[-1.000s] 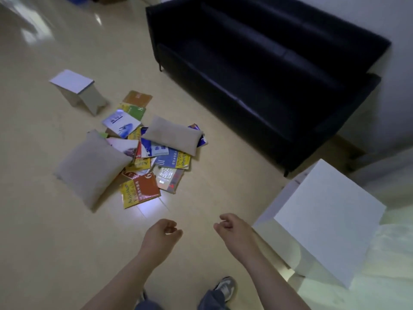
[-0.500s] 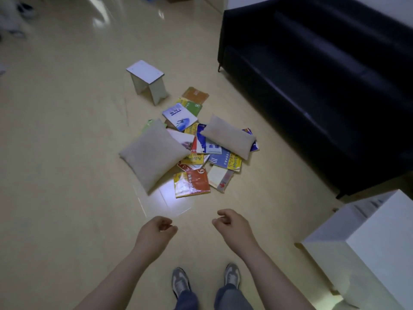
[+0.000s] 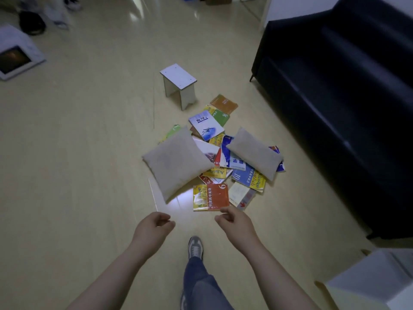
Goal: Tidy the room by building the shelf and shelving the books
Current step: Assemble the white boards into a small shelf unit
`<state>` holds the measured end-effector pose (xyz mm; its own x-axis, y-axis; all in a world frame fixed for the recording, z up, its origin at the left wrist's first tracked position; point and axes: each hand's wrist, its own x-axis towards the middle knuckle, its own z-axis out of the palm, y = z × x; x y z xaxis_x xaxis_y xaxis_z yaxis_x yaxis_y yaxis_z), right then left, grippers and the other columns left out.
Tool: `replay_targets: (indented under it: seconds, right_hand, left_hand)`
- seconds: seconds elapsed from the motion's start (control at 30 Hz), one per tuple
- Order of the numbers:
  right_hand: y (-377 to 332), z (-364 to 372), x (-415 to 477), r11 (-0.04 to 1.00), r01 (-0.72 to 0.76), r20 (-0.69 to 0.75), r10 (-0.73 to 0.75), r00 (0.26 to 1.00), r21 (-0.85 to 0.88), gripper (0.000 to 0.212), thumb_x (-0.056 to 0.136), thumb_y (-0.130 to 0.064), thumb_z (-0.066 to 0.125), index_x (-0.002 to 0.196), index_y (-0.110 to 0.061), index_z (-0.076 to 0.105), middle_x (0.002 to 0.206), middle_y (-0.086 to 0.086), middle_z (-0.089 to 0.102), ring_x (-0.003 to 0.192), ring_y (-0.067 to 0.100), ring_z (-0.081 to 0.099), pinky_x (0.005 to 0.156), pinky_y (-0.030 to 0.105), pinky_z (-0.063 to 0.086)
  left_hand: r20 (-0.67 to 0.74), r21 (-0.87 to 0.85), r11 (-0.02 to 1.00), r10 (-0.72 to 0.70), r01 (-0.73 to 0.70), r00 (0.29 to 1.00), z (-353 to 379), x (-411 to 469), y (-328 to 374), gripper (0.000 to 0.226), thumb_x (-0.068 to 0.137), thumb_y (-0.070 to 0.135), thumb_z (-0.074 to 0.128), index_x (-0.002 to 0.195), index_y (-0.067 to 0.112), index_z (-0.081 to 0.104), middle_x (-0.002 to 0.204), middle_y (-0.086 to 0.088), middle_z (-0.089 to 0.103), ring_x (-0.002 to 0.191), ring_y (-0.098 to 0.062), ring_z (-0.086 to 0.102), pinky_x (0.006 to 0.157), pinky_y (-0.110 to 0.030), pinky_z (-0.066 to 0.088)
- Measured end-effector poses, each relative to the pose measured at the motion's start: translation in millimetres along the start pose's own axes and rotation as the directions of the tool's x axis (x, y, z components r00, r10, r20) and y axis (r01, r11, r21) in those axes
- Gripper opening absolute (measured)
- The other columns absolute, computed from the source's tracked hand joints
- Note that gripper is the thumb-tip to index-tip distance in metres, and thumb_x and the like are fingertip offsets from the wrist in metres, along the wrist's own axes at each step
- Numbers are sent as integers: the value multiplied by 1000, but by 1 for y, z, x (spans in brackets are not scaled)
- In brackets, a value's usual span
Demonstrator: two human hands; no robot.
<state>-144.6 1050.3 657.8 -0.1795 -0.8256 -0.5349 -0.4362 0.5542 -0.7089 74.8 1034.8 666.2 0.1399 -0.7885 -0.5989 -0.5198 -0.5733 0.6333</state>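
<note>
The person stands facing a heap of books (image 3: 248, 177) spread flat on the floor (image 3: 89, 153), with both arms held out in front. The left hand (image 3: 154, 227) and the right hand (image 3: 234, 222) are both loosely curled and hold nothing.

The heap lies straight ahead of the hands and slightly to the right, so the right hand is the nearer one. The closest book is a red and yellow one (image 3: 211, 196) at the near edge of the heap. Its long side runs left to right across the view, and its near edge sits just beyond the right hand's fingertips in the picture. Since the person appears to be standing, the hand is probably well above it rather than touching.

Two grey cushions rest on the heap. The large cushion (image 3: 176, 162) covers its left part, ahead of the left hand, and the small cushion (image 3: 254, 153) lies over the right part. Both would likely need lifting off before the books beneath come free.

A small white shelf piece (image 3: 178, 76) stands upright beyond the far end of the heap, apart from the books. A black sofa (image 3: 335, 108) runs along the right, and a white box (image 3: 375, 280) sits at the lower right. No book is shelved yet, so the task looks to be at its start.
</note>
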Motion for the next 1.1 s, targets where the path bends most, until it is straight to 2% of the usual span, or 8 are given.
replay_targets:
  seconds: [0.13,0.3,0.47,0.57,0.7,0.83,0.97,1.1]
  right_hand:
    - [-35,-1,45,1000,7,22,-7,1000,11,34,89,-26,63,122,-17,60,102,-4,61,97,11,56,78,21,42]
    - [-78,-2,98,1000,22,66,-21,998,-13,32,90,-25,61,121,-18,60,99,-5,61,95,10,58,80,23,44]
    - [-101,4,129,999,2,74,1,997,-38,31,88,-27,63,119,-21,62,102,-4,65,100,14,62,92,32,49]
    - [-119,11,146,999,-2,84,5,996,-35,28,89,-24,62,117,-19,63,96,-3,63,96,15,62,88,31,49]
    - [-151,35,172,997,15,85,-9,996,-72,33,90,-24,61,121,-15,61,101,-3,63,95,12,59,76,22,43]
    - [-189,72,198,997,12,75,-7,997,-70,34,91,-22,60,124,-15,60,103,-3,60,94,9,55,56,3,38]
    - [-234,120,220,998,-23,30,25,999,-57,31,90,-26,62,119,-16,61,97,-6,61,91,8,55,61,1,35]
    - [-287,173,240,998,-61,-15,61,998,8,34,89,-24,63,121,-12,62,96,-3,63,93,12,59,67,11,39]
  left_hand:
    - [-35,15,1000,13,-12,999,-24,40,32,22,87,22,66,107,14,65,99,-4,67,88,-21,61,79,-31,48]
    - [-71,-2,1000,16,-16,997,-50,84,69,23,87,22,65,108,15,64,99,-2,67,89,-19,62,80,-31,49]
    - [-53,-30,1000,-7,6,999,-62,116,83,22,86,22,66,107,15,65,99,-2,67,91,-19,62,82,-33,50]
    - [-45,-49,999,-14,12,999,-74,138,90,21,86,21,67,106,15,65,97,-1,67,90,-18,63,82,-33,50]
    - [-21,-73,997,-30,28,999,-103,172,90,21,86,22,67,106,16,65,96,0,67,89,-18,63,84,-34,50]
    - [-10,-74,997,-18,18,1000,-148,214,89,20,86,22,66,105,16,64,96,0,68,91,-19,64,86,-36,51]
    - [16,-63,998,14,-13,1000,-210,260,86,18,86,21,66,104,16,64,96,0,67,92,-19,63,84,-34,50]
    - [34,-13,998,62,-62,997,-279,307,86,17,86,21,66,103,16,65,94,2,66,85,-16,59,74,-26,42]
